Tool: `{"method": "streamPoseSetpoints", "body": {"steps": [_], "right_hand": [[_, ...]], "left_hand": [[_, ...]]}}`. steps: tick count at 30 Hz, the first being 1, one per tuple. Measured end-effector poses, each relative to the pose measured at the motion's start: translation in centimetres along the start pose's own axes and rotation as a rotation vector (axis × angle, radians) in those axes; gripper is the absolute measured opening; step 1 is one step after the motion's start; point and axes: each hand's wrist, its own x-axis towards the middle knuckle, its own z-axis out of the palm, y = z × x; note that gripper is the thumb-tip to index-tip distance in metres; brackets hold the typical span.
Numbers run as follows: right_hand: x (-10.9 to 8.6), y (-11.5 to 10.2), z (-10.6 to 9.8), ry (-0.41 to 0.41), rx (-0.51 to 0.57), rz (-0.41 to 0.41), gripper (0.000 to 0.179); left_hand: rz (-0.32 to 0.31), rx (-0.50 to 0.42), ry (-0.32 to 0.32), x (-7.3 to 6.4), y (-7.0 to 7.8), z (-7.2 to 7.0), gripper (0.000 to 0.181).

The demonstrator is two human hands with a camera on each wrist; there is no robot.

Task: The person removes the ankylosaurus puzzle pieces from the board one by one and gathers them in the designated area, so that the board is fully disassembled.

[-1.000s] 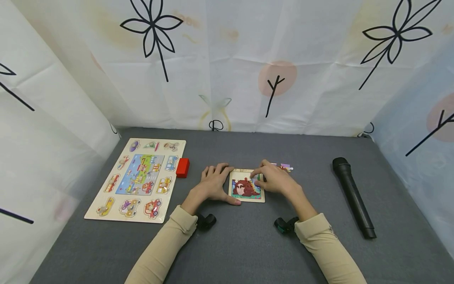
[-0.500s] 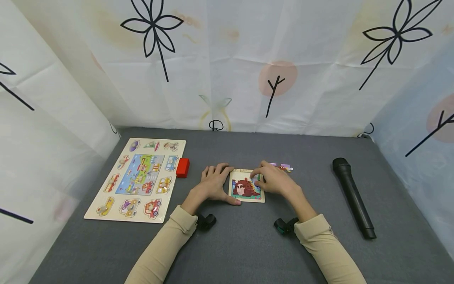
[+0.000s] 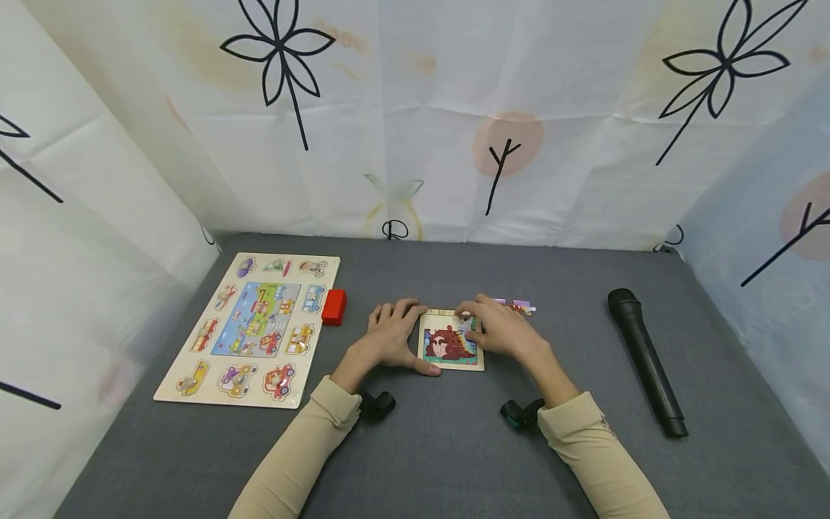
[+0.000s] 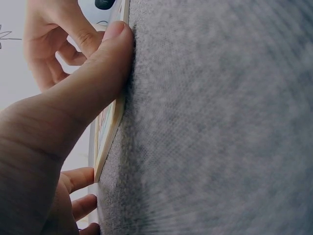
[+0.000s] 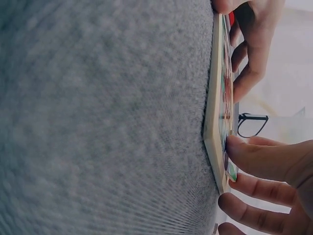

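Note:
A small wooden jigsaw puzzle board with a red-brown animal picture lies flat in the middle of the table. My left hand holds its left side, thumb against the near edge and index finger at the far corner. In the right wrist view, a greenish puzzle piece sticks up tilted from the board. My right hand pinches that piece between thumb and index finger over the board's upper right part. The fingers hide much of the piece. Loose puzzle pieces lie just beyond the right hand.
A large wooden vehicle puzzle board lies at the left, with a red block at its right edge. On the right is a black microphone. Printed white curtains bound the grey table at the back and sides.
The right index finger has shifted slightly toward the board's far edge, and more of the picture's upper right shows beneath it. The left hand and the board stay put.

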Motion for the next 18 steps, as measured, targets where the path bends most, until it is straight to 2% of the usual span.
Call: {"method": "streamPoseSetpoints", "body": {"steps": [5,13,18], "right_hand": [[-0.14,-0.01,0.05,0.017,-0.004,-0.007,0.051],[-0.04,-0.01,-0.01,0.001,0.005,0.014,0.039],[-0.08,-0.12,-0.08,-0.002,0.008,0.010,0.040]], "left_hand": [[-0.003,0.001,-0.001,-0.09,0.06,-0.09,0.116],[-0.005,0.008,0.002,-0.03,0.04,0.00,0.116],[-0.004,0.015,0.007,0.02,-0.01,0.09,0.116]]}}
